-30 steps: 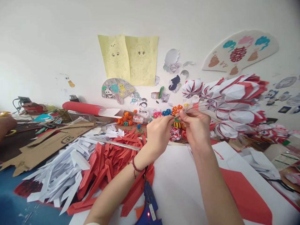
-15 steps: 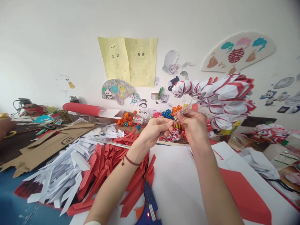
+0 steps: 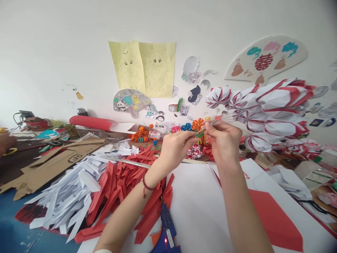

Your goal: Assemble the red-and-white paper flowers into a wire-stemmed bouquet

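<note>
My right hand (image 3: 224, 141) is closed round a bundle of thin wire stems (image 3: 219, 120) that fan out to the right into several red-and-white folded paper balls (image 3: 273, 109). My left hand (image 3: 176, 149) pinches the near ends of those stems, right against my right fingers, where something small and green shows. Both hands are raised above a white sheet (image 3: 196, 203) on the table. A red string bracelet (image 3: 145, 185) circles my left wrist.
Heaps of white paper strips (image 3: 70, 191) and red paper strips (image 3: 121, 182) lie at the left. A blue glue gun (image 3: 165, 233) rests near the front edge. Cardboard (image 3: 50, 161), a red paper roll (image 3: 92, 122) and small coloured paper flowers (image 3: 142, 133) sit further back. Another person's hand (image 3: 5, 142) shows at far left.
The bundle of paper balls swung left, then back right and slightly up. My hands stayed together at the stem ends, my right hand shifting a little to the right.
</note>
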The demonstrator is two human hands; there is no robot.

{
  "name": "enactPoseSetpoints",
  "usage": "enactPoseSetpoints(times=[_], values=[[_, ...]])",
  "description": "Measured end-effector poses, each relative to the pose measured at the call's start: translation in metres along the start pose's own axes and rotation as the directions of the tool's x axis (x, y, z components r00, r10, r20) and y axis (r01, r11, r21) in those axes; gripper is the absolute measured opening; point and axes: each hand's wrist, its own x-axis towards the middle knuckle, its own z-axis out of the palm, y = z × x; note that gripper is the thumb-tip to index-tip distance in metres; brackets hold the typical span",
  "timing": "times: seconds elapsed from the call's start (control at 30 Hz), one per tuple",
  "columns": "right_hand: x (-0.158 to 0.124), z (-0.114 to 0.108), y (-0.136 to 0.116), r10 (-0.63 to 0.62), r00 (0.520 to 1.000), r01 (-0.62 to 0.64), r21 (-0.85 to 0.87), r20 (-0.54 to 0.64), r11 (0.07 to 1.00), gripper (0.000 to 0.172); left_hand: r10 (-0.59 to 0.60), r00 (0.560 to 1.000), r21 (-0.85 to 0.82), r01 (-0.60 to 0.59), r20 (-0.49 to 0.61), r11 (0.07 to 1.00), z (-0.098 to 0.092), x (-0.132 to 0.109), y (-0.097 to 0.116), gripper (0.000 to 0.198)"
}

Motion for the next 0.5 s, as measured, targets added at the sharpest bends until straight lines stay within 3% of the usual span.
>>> enactPoseSetpoints(times=[0.1, 0.2, 0.33, 0.43, 0.5], values=[[0.001, -0.001, 0.001, -0.012, 1.000, 0.012, 0.018, 0.014, 1.000, 0.012, -0.150, 0.988, -0.197, 0.152, 0.025, 0.969, 0.002, -0.001, 0.003, 0.015], [0.000, -0.002, 0.002, -0.035, 0.998, 0.034, 0.034, 0.052, 0.999, 0.010, -0.341, 0.930, -0.437, 0.365, 0.136, 0.822, -0.002, 0.002, 0.009, 0.023], [-0.001, -0.001, 0.004, -0.052, 0.994, 0.050, 0.022, 0.095, 0.999, 0.010, -0.469, 0.803, -0.650, 0.582, 0.367, 0.488, -0.010, 0.008, 0.012, 0.033], [-0.002, -0.001, 0.006, -0.080, 0.990, 0.077, 0.029, 0.119, 0.997, 0.009, -0.483, 0.667, -0.664, 0.718, 0.568, 0.211, -0.014, 0.011, 0.009, 0.033], [-0.002, 0.000, 0.007, -0.085, 0.989, 0.082, 0.027, 0.125, 0.996, 0.009, -0.471, 0.609, -0.624, 0.768, 0.638, 0.147, -0.015, 0.012, 0.005, 0.034]])
